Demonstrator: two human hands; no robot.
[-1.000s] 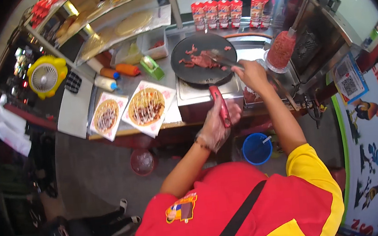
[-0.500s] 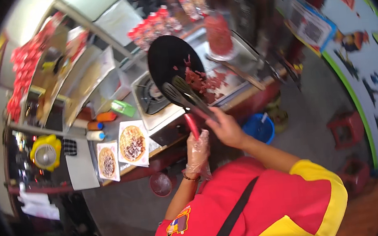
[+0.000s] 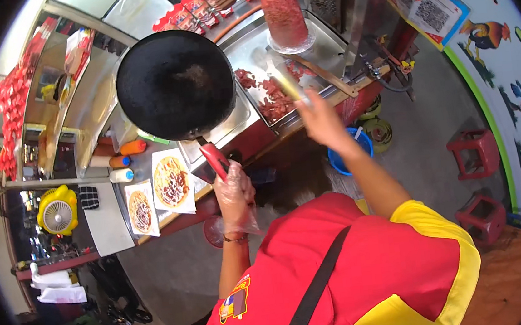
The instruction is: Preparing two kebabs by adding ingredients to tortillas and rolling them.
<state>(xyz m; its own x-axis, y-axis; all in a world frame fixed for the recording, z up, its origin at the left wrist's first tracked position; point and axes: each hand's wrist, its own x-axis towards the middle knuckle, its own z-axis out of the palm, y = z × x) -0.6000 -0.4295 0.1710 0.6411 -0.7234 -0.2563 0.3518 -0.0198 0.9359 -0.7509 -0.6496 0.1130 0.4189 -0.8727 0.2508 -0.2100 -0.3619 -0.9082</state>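
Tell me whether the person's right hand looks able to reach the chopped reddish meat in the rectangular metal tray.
Probably yes: the right hand, holding a long blurred utensil, appears close to the tray, and the round black pan is off to the left, leaving the meat seemingly unblocked.

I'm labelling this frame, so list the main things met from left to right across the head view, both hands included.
Yellow fan → smaller topped flatbread → larger topped flatbread → gloved left hand → bare right hand → red stools
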